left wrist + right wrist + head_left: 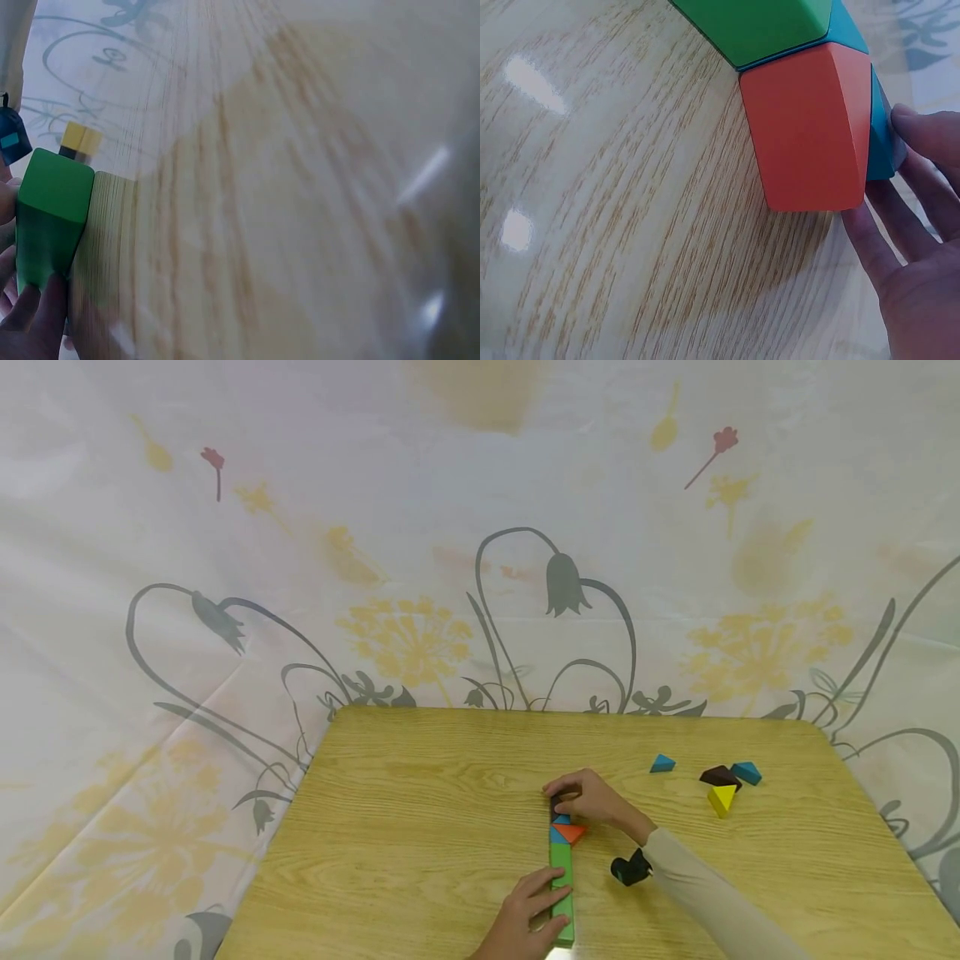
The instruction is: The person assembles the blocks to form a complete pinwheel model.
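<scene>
My left hand (521, 918) lies along green blocks (561, 853), its fingertips on their top; in the left wrist view, fingertips touch a side of the green block (52, 191). Beyond them, blue triangular blocks (557, 837) and a red-orange triangular block (570, 832) continue the row; the red-orange one juts out to the right. At the far end, my right hand (596, 797) pinches a dark block (555, 807) between thumb and fingers. In the right wrist view, its fingers reach beside the red-orange block (802, 127) and a blue block (883, 135).
At the back right lie a blue triangular block (662, 763), a dark brown block (720, 776), another blue block (747, 772) and a yellow block (722, 799). A black wrist camera (630, 867) sits below the right sleeve. Behind the wooden table (405, 793) hangs a flower-patterned sheet (420, 485).
</scene>
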`<state>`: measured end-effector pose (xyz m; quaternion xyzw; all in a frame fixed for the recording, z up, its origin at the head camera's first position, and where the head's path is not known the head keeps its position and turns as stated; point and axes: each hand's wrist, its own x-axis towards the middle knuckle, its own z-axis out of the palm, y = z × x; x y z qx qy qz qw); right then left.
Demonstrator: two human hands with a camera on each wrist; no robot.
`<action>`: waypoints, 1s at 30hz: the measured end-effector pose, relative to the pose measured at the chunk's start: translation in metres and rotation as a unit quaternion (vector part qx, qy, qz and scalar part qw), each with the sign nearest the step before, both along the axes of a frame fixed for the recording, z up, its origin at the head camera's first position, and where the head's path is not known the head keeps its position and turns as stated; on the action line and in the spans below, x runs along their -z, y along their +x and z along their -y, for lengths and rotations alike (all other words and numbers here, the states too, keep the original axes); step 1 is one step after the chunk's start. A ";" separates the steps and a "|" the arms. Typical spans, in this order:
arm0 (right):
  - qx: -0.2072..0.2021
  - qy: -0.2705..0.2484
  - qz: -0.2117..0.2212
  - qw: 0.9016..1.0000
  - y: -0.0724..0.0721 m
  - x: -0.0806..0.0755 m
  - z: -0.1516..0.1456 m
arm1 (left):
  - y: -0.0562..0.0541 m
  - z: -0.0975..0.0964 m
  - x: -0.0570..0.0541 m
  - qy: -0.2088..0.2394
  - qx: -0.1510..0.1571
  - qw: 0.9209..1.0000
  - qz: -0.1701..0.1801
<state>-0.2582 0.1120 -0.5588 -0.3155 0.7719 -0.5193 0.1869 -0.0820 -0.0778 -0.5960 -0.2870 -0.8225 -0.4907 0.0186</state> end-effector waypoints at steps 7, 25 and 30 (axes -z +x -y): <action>0.002 0.005 -0.015 1.000 0.001 -0.002 0.000 | 0.001 -0.001 -0.003 0.010 0.002 1.000 0.001; 0.066 0.026 -0.077 0.994 0.007 -0.027 -0.031 | 0.001 -0.001 -0.003 0.001 -0.003 1.000 -0.024; 0.080 0.038 -0.098 0.991 0.013 -0.045 -0.047 | 0.001 -0.002 -0.003 -0.003 -0.010 1.000 -0.016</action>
